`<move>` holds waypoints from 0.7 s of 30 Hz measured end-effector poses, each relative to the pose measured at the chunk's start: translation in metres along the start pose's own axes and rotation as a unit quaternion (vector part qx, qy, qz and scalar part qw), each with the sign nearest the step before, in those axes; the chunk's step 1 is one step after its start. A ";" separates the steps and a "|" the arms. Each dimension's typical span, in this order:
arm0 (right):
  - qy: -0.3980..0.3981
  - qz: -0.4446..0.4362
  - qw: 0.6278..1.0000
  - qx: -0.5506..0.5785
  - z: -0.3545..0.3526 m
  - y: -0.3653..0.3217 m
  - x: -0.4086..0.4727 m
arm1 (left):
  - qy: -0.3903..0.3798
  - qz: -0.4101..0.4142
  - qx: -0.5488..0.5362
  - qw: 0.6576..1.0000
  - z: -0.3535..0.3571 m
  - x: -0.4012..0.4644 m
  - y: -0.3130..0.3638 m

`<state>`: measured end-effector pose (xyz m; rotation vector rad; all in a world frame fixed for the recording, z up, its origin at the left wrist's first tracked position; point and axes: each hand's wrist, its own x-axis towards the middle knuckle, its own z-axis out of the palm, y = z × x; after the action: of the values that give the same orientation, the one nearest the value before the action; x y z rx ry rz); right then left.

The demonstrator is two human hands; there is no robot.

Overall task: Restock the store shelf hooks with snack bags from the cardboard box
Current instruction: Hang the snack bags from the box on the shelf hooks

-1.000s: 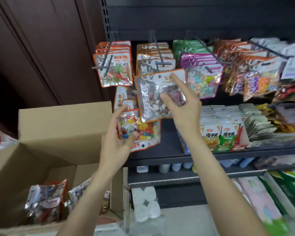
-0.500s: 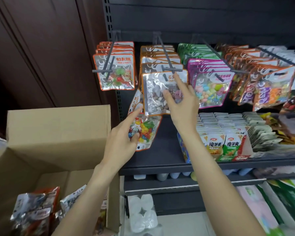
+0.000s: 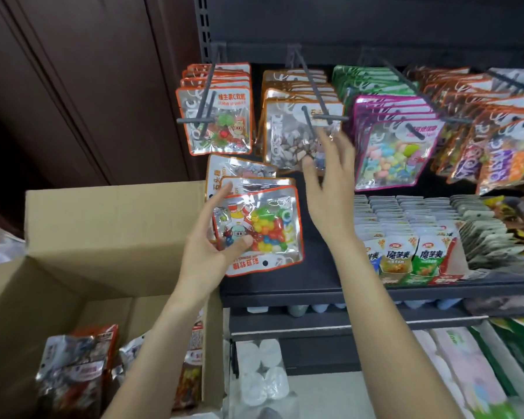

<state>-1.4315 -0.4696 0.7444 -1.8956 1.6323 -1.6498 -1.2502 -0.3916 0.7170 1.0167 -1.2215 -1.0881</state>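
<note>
Hanging stock, mid-step. Right hand point(image 3: 327, 189), fingers spread and loose, touches the pebble-candy bag point(image 3: 297, 137) now on the middle hook point(image 3: 315, 95); seems seated. Left hand point(image 3: 212, 246) grips a small stack, jellybean bag point(image 3: 260, 231) upside down on top. Cardboard box point(image 3: 109, 225) lower left, bags inside. Next, probably: take a bag, find its hole, thread a hook.

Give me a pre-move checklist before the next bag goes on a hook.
1. Left hand grips the jelly bean bag: ok.
2. Its hang hole faces up: not ok, the bag is upside down.
3. Stone candy bag seated on the middle hook: ok.
4. Right hand free: ok, fingers relaxed.
5. Room left on the hooks: cannot tell.
6. Cardboard box holds more bags: ok.
</note>
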 end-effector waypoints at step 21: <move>0.012 0.334 0.864 0.377 -0.065 0.011 -0.088 | 0.030 0.040 0.032 0.998 0.024 -0.006 -0.017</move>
<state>-1.4712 -0.3736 0.7083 -0.8044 1.1573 -1.6178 -1.2752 -0.3894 0.7010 1.0324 -1.2444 -0.9555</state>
